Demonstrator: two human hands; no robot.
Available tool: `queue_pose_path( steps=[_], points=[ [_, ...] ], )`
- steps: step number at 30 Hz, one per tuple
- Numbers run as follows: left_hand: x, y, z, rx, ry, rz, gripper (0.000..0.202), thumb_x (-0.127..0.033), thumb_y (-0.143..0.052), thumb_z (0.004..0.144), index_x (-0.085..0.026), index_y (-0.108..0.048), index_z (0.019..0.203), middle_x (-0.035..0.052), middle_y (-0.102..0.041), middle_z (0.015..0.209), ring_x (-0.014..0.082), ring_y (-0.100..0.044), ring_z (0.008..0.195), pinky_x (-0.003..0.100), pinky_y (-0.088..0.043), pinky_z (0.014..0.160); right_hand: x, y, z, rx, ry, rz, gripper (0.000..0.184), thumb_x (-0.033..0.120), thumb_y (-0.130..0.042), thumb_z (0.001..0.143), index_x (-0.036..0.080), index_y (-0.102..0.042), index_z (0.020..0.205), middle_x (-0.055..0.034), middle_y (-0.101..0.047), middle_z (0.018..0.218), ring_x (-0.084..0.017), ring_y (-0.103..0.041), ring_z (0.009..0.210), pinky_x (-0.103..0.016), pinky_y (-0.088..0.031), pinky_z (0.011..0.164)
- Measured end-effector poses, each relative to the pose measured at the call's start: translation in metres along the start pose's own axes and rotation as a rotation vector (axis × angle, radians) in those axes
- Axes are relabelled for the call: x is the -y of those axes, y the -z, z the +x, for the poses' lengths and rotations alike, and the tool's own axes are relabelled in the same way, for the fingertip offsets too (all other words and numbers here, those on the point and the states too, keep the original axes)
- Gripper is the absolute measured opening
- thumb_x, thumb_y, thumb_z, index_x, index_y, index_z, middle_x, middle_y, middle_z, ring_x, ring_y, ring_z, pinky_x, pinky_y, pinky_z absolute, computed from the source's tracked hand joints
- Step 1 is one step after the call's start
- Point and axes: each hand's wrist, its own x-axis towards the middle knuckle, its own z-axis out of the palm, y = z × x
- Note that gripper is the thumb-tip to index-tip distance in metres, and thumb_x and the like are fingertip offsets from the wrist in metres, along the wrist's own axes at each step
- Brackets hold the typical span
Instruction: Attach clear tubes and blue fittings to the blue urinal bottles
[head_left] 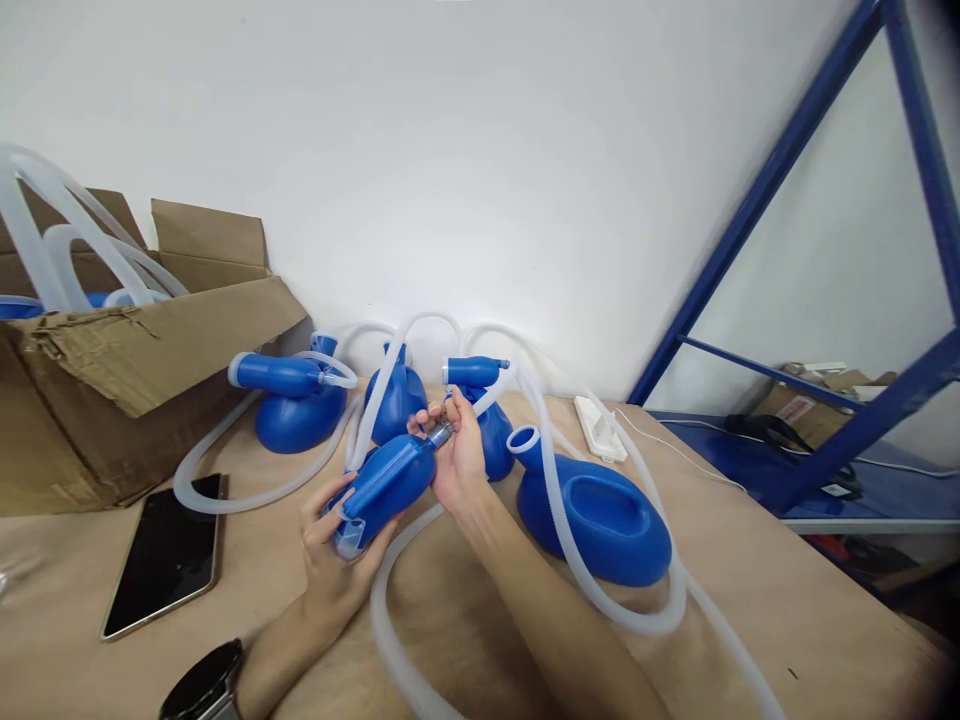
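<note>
While the left grip [330, 545] wraps the wide end of the blue tapered piece [395, 485], apparently steadying it, the right grip [459, 455] is closed around its grey connector [440, 435], above the desk [795, 600] near 4 blue bottles [397, 395].

Bottles [622, 548] between box [176, 440] and rack [757, 200]

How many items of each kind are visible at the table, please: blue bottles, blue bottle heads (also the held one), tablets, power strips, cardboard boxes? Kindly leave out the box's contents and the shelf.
Blue bottles: 4
Blue heads: 3
Tablet: 1
Power strip: 1
Box: 1
Total: 10
</note>
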Motion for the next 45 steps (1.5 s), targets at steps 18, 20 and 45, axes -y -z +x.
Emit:
queue_pose_path(
  steps=[18,20,45],
  points=[
    [0.005,-0.002,0.005,0.021,0.07,-0.024,0.047,-0.038,-0.087,0.078,-0.022,-0.059,0.113,0.0095,-0.064,0.114,0.026,-0.07,0.1,0.044,-0.06,0.087,-0.009,0.011,0.005,0.025,-0.055,-0.165,0.045,0.056,-0.076,0.08,0.021,-0.06,0.057,-0.0051,-0.073,0.064,-0.023,-0.075,0.076,-0.032,-0.06,0.078],
    [0.008,-0.005,0.007,0.059,0.111,-0.06,0.052,-0.039,-0.085,0.079,-0.022,-0.056,0.118,0.0104,-0.062,0.118,0.0273,-0.068,0.108,0.046,-0.058,0.093,-0.006,0.016,0.01,-0.007,-0.073,-0.14,0.042,0.053,-0.079,0.08,0.022,-0.057,0.062,-0.0035,-0.075,0.07,-0.021,-0.074,0.077,-0.03,-0.058,0.071],
    [0.012,-0.005,0.017,0.037,0.665,-0.084,0.066,-0.057,-0.083,0.073,-0.025,-0.051,0.122,0.0123,-0.063,0.122,0.0338,-0.066,0.113,0.054,-0.054,0.098,-0.021,0.052,0.03,0.158,0.159,-0.417,0.037,0.051,-0.087,0.074,0.021,-0.074,0.09,-0.0042,-0.076,0.09,-0.018,-0.069,0.081,-0.027,-0.058,0.068]
  ],
)
